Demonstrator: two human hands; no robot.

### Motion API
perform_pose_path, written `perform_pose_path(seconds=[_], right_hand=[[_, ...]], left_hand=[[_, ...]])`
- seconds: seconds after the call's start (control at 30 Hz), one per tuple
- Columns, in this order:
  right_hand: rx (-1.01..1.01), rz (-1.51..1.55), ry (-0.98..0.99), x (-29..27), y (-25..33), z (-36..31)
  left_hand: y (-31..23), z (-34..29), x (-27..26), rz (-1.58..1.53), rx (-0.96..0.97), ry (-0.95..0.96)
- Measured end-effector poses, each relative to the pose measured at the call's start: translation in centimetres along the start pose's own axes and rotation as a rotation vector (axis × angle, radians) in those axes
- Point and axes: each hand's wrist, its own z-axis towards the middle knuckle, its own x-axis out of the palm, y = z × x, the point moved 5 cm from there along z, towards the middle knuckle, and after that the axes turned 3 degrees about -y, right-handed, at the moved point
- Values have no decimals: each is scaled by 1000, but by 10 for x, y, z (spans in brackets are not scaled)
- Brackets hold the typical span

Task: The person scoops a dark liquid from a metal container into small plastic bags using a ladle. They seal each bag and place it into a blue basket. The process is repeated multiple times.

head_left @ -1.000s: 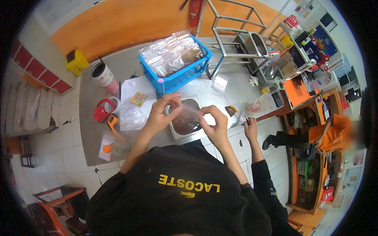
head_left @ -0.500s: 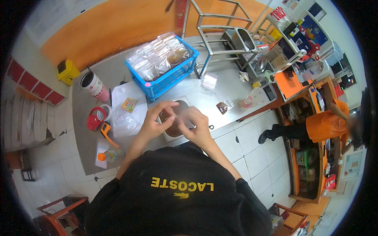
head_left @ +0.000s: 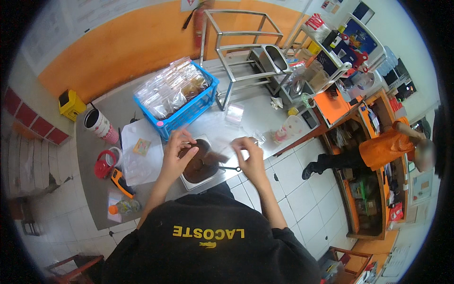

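Over the table's near edge, my right hand [head_left: 251, 158] pinches the top of a small clear plastic bag [head_left: 218, 156]. Brown contents show in the bag's lower end, which is smeared by motion. My left hand [head_left: 175, 158] has its fingers apart with nothing visible in them, beside the left side of a rectangular metal pan [head_left: 193, 185]. Brown food [head_left: 197, 171], whether sauce or powder I cannot tell, lies in the pan. A dark utensil handle with a ringed end [head_left: 231, 168] sticks out over the pan's right rim.
A blue basket [head_left: 189, 106] full of small clear bags stands behind the pan. Left are a patterned cup [head_left: 100, 127], red tape roll [head_left: 103, 168], orange-black tool [head_left: 122, 183] and bottle [head_left: 126, 207]. Right are flat bags [head_left: 234, 114], a plastic tub [head_left: 287, 130] and a metal rack [head_left: 229, 75]. A person in orange [head_left: 385, 149] stands far right.
My hands were close together over the pan, both at a clear bag. They have parted: the left has let go, and the right has moved rightward with the bag. The view has shifted slightly.
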Motion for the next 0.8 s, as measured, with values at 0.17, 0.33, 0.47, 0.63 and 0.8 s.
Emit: perform_pose_path(seconds=[0.17,0.33,0.47,0.63,0.8], right_hand=[[411,151,99,-4,-139,-22],[482,-309,70,-2,-260,-35],[161,-520,74,22,-268,22],[61,-569,221,86,-317,91],[133,-548,183,99,-347,103]], left_hand=[[14,-1,-23,10,-62,-90],[29,-12,-57,112,-170,-196],[28,-17,-65,159,-235,-291],[36,-17,-57,164,-290,-345],[31,-10,-35,220,-284,-290]])
